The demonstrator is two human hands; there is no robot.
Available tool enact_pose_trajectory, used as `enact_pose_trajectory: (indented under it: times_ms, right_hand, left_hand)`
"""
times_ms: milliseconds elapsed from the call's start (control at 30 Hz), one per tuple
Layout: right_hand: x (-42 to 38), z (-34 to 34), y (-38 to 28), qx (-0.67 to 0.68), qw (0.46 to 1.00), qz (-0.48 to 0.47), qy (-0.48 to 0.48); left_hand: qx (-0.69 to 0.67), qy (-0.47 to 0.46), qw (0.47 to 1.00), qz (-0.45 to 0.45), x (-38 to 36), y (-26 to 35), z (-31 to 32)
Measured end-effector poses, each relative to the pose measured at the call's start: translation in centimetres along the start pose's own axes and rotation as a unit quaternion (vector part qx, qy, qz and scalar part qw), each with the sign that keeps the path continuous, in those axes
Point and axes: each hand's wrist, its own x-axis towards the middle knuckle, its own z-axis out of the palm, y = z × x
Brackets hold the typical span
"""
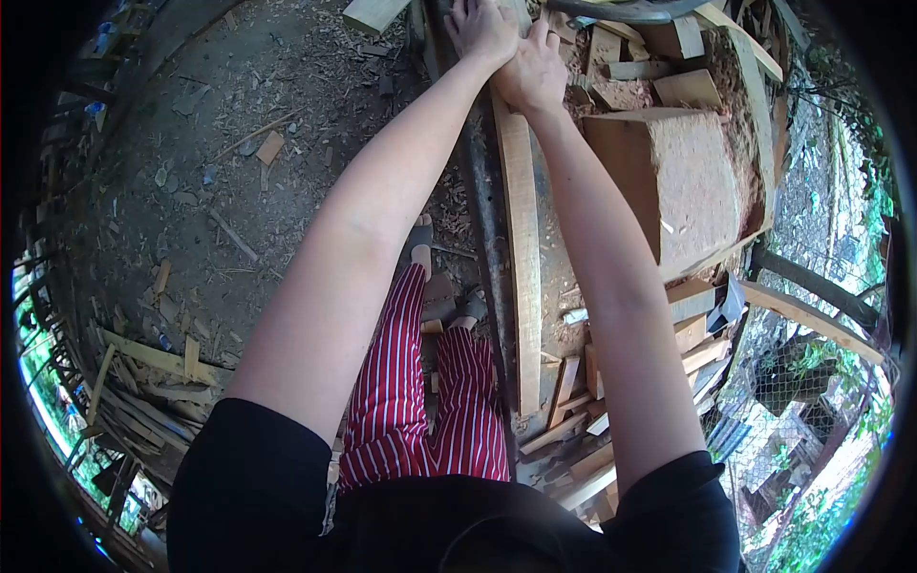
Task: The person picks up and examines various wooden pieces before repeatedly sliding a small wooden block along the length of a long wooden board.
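Observation:
My left hand (pixel 483 36) and my right hand (pixel 533 73) are side by side at the top edge of the view, their inner edges touching. Both are over the far part of a long, narrow wooden plank (pixel 522 248), which runs back towards my body. The fingers look bent around something under the hands; the hands and the frame edge hide what it is. Along the plank's left side runs a dark bench edge (pixel 489 239).
A large squared wood block (pixel 693 186) stands right of the plank, with offcuts (pixel 688 89) and reddish wood dust behind it. Cut wood pieces (pixel 597 382) pile up nearer me. A dark curved bar (pixel 630 10) lies at the top. Wood scraps (pixel 270 148) litter the ground at left.

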Motion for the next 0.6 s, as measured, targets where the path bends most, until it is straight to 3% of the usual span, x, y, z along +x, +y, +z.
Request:
enact_pose_trajectory:
  times_ms: [100, 133, 200, 433, 467, 600]
  right_hand:
    - [-4.6, 0.6, 0.6, 0.034, 0.997, -0.02, 0.067]
    - [-7.6, -1.1, 0.2, 0.045, 0.999, -0.004, 0.021]
    - [-14.4, -1.9, 0.4, 0.047, 0.998, -0.003, 0.03]
    - [-42.5, -7.6, 0.5, 0.044, 0.97, 0.092, -0.22]
    - [-45.7, -7.4, 0.7, 0.047, 0.977, 0.085, -0.188]
    - [-45.4, -8.5, 0.5, 0.024, 0.974, 0.059, -0.216]
  left_hand:
    - [-0.018, -0.03, 0.999, -0.004, -6.0, 3.1, -4.5]
    - [-0.025, -0.01, 0.999, 0.029, -9.0, 3.1, -4.9]
    - [-0.078, 0.004, 0.995, 0.066, -16.3, 3.7, -6.2]
    - [-0.133, -0.184, 0.967, -0.111, -44.8, 9.9, -14.8]
    - [-0.137, -0.196, 0.965, -0.109, -47.6, 10.3, -15.8]
    - [-0.124, -0.188, 0.97, -0.093, -47.7, 10.3, -15.7]
